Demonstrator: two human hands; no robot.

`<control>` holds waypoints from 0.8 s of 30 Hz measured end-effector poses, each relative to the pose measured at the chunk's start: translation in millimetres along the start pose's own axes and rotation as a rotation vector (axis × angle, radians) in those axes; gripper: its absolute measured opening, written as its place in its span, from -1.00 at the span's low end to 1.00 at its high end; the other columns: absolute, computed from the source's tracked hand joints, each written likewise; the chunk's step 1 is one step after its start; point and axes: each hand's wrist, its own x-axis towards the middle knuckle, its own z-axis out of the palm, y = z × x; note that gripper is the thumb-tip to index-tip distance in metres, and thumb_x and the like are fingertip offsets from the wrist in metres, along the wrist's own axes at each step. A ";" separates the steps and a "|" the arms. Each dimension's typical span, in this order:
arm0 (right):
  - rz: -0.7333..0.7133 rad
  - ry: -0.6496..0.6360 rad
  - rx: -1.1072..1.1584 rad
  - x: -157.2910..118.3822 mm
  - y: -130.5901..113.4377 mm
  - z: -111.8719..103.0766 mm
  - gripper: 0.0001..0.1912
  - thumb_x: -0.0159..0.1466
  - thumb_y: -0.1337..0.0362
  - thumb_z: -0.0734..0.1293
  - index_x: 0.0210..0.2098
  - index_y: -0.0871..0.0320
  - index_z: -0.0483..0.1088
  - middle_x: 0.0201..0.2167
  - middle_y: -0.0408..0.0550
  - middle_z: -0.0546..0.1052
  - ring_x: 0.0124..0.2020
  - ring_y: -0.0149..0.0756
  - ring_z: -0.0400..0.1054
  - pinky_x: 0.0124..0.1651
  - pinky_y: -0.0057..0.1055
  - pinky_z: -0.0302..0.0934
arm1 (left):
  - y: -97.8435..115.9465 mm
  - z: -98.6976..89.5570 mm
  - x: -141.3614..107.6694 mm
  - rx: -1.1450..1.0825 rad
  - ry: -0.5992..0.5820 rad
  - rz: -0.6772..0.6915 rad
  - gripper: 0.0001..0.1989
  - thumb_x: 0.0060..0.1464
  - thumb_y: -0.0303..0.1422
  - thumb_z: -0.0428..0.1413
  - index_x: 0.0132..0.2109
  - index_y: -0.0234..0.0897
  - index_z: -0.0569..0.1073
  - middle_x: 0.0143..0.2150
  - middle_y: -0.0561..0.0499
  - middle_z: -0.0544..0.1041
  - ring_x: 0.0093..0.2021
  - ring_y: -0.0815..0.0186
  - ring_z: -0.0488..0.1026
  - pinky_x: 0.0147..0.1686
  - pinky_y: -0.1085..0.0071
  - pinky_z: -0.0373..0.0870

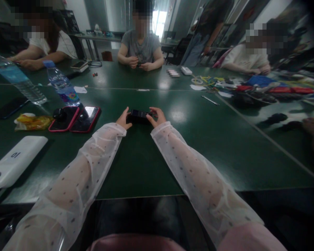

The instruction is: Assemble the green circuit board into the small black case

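Observation:
A small black box-shaped device [139, 116] with a dark screen-like face lies between my hands, low over or on the green table; I cannot tell if it is lifted. Around its left end curve the fingers and thumb of my left hand [123, 119]. My right hand [157, 118] grips the right end, its thumb on the near side and its fingers behind. Sheer white dotted sleeves cover both forearms.
Left of me are two red-cased phones [85, 119], a yellow packet [32, 122], a white power bank [17, 160] and bottles [61, 85]. Cables and tools [264, 87] are heaped at right, with a pen-like stick [210, 100] nearer. Several people sit around the green table [199, 150].

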 end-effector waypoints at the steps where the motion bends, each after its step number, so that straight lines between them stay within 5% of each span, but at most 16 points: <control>1: 0.005 -0.011 -0.006 0.0 1.5 1.0 -0.52 0.22 0.03 0.32 0.08 0.03 0.30 -0.04 0.06 0.42 0.01 -0.11 0.35 0.07 -0.06 0.33 | -0.6 0.4 0.3 -0.003 0.006 0.004 0.06 -0.14 -0.51 0.18 0.44 -0.41 -0.20 0.33 -0.39 0.24 0.34 -0.06 0.20 0.34 -0.08 0.03; 9: -0.023 -0.140 -0.090 2.6 10.3 5.3 -0.37 0.09 0.06 0.44 0.11 0.06 0.29 0.04 0.09 0.43 0.08 0.03 0.32 0.15 0.07 0.24 | 4.2 -0.1 -0.1 -0.005 0.011 0.032 0.02 -0.16 -0.46 0.23 0.42 -0.36 -0.06 0.28 -0.34 0.31 0.30 -0.08 0.26 0.30 -0.11 0.10; 13: -0.002 -0.203 -0.085 3.8 9.4 3.9 -0.40 0.05 0.15 0.47 0.06 0.04 0.29 0.02 0.05 0.45 0.03 0.02 0.36 0.12 0.06 0.25 | 13.3 1.1 -3.3 0.052 0.035 0.003 -0.01 -0.11 -0.24 0.30 0.38 -0.42 0.03 0.27 -0.37 0.31 0.29 -0.08 0.28 0.28 -0.03 0.16; 17: 0.003 -0.215 -0.031 2.7 6.6 1.1 -0.43 0.05 0.20 0.48 0.03 0.01 0.27 -0.02 -0.02 0.46 0.01 -0.06 0.37 0.10 0.01 0.26 | 24.9 2.7 -6.2 0.026 0.068 -0.042 -0.17 0.08 0.06 0.11 0.33 -0.40 0.16 0.28 -0.32 0.32 0.30 0.00 0.28 0.29 0.08 0.17; 24: -0.036 -0.237 0.040 0.0 0.5 3.2 -0.39 -0.01 0.27 0.51 -0.01 -0.01 0.25 -0.05 -0.06 0.44 0.04 -0.08 0.37 0.12 0.00 0.24 | 40.5 0.1 -10.8 0.093 0.091 -0.097 -0.32 0.19 0.11 -0.08 0.24 -0.30 0.30 0.23 -0.19 0.40 0.26 0.08 0.32 0.28 0.16 0.17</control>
